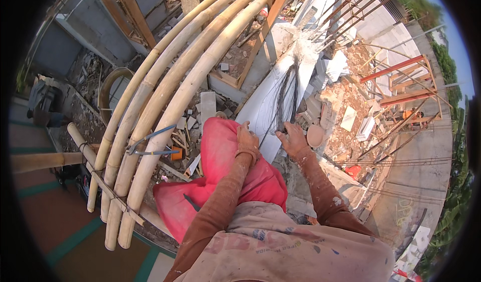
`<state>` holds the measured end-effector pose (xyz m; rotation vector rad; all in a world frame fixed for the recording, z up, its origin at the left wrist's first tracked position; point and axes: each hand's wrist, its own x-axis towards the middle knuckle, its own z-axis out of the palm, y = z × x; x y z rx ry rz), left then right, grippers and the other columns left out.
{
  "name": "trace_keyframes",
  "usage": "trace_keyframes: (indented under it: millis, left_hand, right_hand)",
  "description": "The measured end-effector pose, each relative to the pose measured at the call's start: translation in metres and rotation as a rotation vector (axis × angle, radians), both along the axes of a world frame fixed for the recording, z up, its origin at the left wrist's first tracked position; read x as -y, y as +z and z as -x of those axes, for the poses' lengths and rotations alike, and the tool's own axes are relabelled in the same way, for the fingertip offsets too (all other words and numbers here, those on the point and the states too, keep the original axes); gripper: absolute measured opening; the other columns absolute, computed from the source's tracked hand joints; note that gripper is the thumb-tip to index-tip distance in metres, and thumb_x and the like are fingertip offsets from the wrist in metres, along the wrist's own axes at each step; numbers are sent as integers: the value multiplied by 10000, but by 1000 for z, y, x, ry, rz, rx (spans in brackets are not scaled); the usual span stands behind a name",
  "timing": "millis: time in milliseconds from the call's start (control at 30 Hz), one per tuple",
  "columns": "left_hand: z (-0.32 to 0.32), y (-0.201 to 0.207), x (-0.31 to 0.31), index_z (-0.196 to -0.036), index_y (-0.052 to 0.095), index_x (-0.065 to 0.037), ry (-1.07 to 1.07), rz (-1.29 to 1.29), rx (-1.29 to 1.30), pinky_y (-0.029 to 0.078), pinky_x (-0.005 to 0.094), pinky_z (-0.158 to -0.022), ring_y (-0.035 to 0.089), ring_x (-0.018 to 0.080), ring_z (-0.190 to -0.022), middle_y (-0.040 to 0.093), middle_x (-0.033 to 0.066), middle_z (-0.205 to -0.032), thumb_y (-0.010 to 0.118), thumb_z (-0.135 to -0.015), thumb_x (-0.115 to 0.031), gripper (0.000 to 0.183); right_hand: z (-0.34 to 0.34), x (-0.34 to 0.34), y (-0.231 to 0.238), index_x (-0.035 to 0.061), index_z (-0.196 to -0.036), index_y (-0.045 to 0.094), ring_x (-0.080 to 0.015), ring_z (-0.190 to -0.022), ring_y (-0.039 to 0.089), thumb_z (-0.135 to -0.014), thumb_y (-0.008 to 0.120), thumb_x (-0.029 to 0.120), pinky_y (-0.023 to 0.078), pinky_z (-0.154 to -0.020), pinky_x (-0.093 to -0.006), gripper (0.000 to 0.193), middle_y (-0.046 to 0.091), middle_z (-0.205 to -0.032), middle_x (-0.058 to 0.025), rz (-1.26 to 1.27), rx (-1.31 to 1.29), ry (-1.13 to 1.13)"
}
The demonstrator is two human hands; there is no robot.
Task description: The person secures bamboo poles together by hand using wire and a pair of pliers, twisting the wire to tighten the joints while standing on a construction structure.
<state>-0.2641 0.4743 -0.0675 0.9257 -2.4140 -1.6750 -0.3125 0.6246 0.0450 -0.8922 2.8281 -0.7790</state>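
Observation:
A bundle of thin black tie wire (287, 94) hangs down over a pale concrete beam (259, 109) in front of me. My right hand (294, 141) is at its lower end, with thumb and fingers bent around the strands. My left hand (246, 139) is closed beside my knee, left of the wire. A thin dark strand seems to run near its fingers, but what it holds is hidden. Away to the left, pincers with blue handles (150, 144) rest across the bamboo poles (183, 99), touching neither hand.
The poles are lashed to a short bamboo crosspiece (102, 172) at lower left. Rusty rebar (358, 9) sticks out from the beam's far end. Below lie rubble (313, 109), an orange bucket (176, 153) and a round tub (107, 89). A red metal frame (401, 84) stands at right.

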Motion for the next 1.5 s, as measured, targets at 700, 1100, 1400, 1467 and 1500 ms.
trace_keyframes:
  millis: [700, 1100, 1400, 1467, 1500]
  left_hand:
    - [26, -13, 23, -1025, 605, -71, 140, -1188, 15, 431, 253, -583, 578, 109, -599, 650, 43, -796, 504, -851, -68, 200]
    - [15, -5, 29, -1044, 620, -96, 21, -1183, -18, 404, 212, -582, 570, 89, -627, 637, 0, -767, 596, -839, -132, 210]
    - [-2, 1, 28, -1124, 565, -54, -27, -1266, -102, 474, 239, -648, 636, 122, -731, 660, 31, -862, 610, -835, -94, 295]
    - [-2, 8, 25, -1130, 551, -24, -14, -1326, -139, 511, 255, -669, 649, 143, -746, 663, 53, -879, 614, -826, -60, 313]
    - [-2, 5, 23, -1130, 551, -24, -35, -1321, -159, 511, 255, -669, 649, 143, -746, 663, 53, -879, 614, -826, -60, 313]
  right_hand:
    - [-5, 4, -17, -42, -1083, 501, -395, -962, 522, -853, 574, 298, 355, -888, -458, 417, 579, -985, -233, 64, 122, -39]
    - [-4, 17, -17, -21, -1074, 512, -384, -924, 528, -839, 590, 310, 357, -875, -449, 414, 586, -944, -209, 67, 64, -57]
    - [-6, 29, -20, 39, -1022, 532, -314, -900, 556, -823, 610, 396, 318, -898, -432, 416, 603, -911, -133, 17, -4, -9]
    - [-5, 27, -16, 43, -1023, 534, -316, -900, 559, -818, 616, 408, 315, -902, -431, 427, 606, -909, -131, 44, -38, -18]
    - [-5, 26, -9, 44, -1023, 533, -315, -900, 561, -807, 630, 411, 314, -903, -432, 437, 609, -898, -131, 26, -5, -17]
